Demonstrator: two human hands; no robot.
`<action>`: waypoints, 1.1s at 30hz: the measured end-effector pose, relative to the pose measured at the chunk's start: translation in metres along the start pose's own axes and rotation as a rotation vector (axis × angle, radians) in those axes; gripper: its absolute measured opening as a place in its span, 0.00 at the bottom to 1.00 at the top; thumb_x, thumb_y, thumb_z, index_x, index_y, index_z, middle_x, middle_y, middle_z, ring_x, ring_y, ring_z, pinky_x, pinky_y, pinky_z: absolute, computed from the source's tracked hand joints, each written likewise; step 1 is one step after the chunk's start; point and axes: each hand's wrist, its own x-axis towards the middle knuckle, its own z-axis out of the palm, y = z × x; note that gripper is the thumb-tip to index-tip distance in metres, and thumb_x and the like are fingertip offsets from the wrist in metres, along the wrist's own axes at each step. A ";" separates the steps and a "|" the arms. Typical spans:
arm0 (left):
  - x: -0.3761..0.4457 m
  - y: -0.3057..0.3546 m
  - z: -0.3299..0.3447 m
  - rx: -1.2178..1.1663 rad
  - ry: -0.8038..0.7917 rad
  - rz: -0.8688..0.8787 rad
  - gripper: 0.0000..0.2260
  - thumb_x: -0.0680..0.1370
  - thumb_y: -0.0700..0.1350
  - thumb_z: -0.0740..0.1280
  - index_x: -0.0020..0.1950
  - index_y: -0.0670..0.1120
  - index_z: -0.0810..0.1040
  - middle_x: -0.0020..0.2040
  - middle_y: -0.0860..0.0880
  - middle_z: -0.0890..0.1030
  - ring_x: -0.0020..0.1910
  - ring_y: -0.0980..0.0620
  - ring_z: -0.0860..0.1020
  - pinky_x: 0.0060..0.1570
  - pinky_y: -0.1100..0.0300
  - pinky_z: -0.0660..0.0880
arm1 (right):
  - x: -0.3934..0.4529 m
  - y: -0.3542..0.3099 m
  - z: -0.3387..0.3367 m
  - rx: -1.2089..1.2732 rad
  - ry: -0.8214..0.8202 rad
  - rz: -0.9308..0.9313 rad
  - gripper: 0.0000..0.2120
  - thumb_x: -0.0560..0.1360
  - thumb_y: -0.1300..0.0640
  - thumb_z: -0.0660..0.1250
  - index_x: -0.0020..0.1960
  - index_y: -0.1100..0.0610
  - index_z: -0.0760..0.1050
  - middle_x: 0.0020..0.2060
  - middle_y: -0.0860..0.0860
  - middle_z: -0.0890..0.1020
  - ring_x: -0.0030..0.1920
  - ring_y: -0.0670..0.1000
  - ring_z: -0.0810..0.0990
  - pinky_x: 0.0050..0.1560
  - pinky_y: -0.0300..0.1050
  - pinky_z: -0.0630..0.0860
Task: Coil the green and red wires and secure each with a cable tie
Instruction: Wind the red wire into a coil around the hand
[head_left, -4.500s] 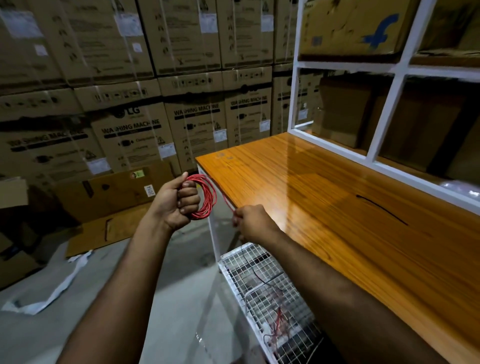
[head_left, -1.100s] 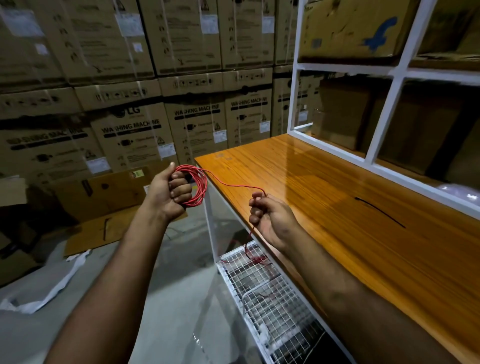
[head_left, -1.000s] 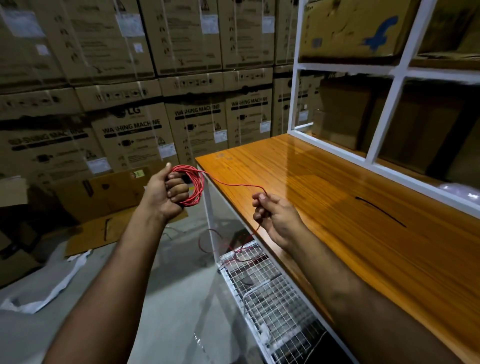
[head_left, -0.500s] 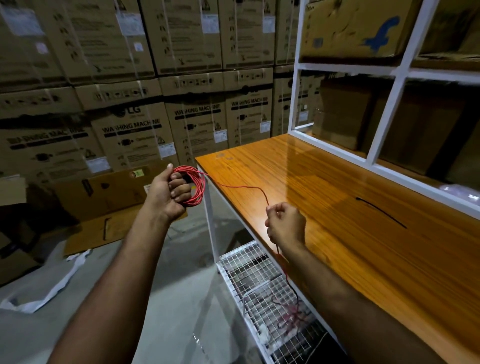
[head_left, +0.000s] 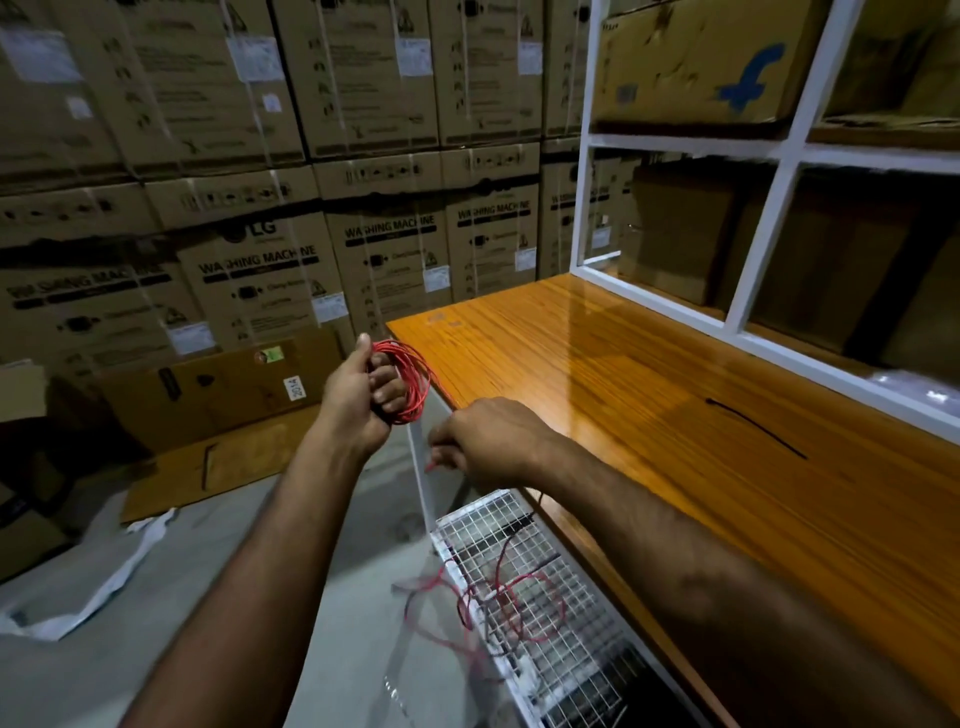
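Note:
My left hand (head_left: 353, 395) grips a coil of red wire (head_left: 413, 382) off the near left corner of the orange wooden table (head_left: 649, 415). Just below and to the right of the coil, my right hand (head_left: 488, 444) pinches the loose strand that runs from it. More slack red wire (head_left: 493, 603) lies tangled on the white wire-mesh rack (head_left: 545, 597) under the table's edge. A black cable tie (head_left: 756, 428) lies flat on the tabletop to the right. No green wire is in view.
Stacked cardboard washing-machine boxes (head_left: 260, 208) fill the back wall. A white shelf frame (head_left: 769, 218) with boxes stands along the table's far side. Flattened cardboard (head_left: 218, 415) and a white strip (head_left: 104, 582) lie on the grey floor to the left.
My right hand has swung left and down from over the table edge to just under the coil, drawing the strand along. The slack on the mesh rack has shifted.

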 end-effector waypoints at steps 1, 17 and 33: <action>-0.001 -0.002 0.002 0.025 -0.025 -0.009 0.19 0.82 0.57 0.55 0.35 0.49 0.66 0.23 0.54 0.62 0.19 0.57 0.59 0.18 0.64 0.56 | 0.001 -0.001 -0.004 0.056 0.043 -0.025 0.09 0.81 0.50 0.62 0.49 0.51 0.80 0.44 0.49 0.84 0.43 0.52 0.79 0.42 0.49 0.76; -0.029 -0.018 0.028 0.546 -0.160 -0.021 0.20 0.84 0.53 0.54 0.38 0.44 0.73 0.26 0.49 0.72 0.21 0.56 0.68 0.21 0.66 0.65 | 0.021 0.024 -0.002 0.229 0.608 0.115 0.14 0.81 0.45 0.56 0.48 0.53 0.74 0.35 0.54 0.80 0.36 0.56 0.79 0.36 0.55 0.79; -0.012 -0.010 0.018 0.185 -0.324 -0.205 0.18 0.82 0.55 0.57 0.36 0.47 0.68 0.24 0.54 0.61 0.18 0.59 0.58 0.17 0.67 0.52 | 0.008 0.035 0.017 1.235 0.199 0.130 0.14 0.81 0.47 0.60 0.55 0.57 0.75 0.28 0.41 0.79 0.29 0.35 0.77 0.31 0.27 0.70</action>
